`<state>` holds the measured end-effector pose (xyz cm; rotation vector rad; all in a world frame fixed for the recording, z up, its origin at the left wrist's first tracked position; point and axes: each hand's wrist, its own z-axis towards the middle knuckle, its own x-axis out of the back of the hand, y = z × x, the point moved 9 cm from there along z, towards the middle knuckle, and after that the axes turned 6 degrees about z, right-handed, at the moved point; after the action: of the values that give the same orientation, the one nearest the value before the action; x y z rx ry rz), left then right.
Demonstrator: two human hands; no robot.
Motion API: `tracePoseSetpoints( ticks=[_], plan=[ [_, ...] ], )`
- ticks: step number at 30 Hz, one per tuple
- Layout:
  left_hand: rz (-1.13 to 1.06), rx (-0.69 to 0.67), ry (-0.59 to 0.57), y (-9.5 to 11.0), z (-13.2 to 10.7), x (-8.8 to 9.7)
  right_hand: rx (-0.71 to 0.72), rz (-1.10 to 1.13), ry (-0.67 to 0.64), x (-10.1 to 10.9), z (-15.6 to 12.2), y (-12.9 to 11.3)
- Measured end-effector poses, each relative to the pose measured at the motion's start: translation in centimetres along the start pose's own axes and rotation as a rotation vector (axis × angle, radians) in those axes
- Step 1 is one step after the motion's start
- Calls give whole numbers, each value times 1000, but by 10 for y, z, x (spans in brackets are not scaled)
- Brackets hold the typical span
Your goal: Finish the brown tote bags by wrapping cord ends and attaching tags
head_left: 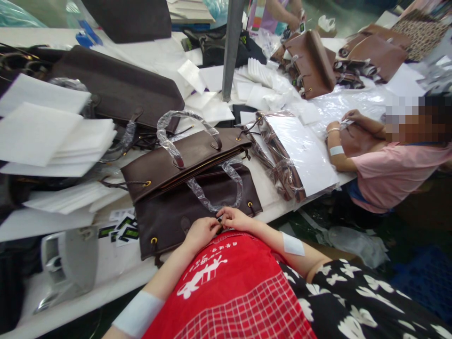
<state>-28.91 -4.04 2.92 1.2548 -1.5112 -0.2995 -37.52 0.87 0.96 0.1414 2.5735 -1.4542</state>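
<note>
Head view, looking down past a red apron. The left hand [201, 231] and right hand [236, 219] meet fingertip to fingertip, both pinched on a small dark piece [219, 219], too small to identify. It sits at the near edge of a dark brown bag [183, 212] lying flat on the table [116, 275]. A second bag [183, 160] rests on top, and its plastic-wrapped handle [215, 197] loops just beside the fingers. The loop could snag. A tug might slide the bags off the near edge.
</note>
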Motion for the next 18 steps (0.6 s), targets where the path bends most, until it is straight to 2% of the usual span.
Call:
tracePoseSetpoints(
  ticks=[9,18],
  plan=[
    [-3,-17,4,1,-1,-1,13,-1,22,1,-1,2],
    [19,22,-11,1,-2,1,-5,-22,21,0,-1,2]
  ],
)
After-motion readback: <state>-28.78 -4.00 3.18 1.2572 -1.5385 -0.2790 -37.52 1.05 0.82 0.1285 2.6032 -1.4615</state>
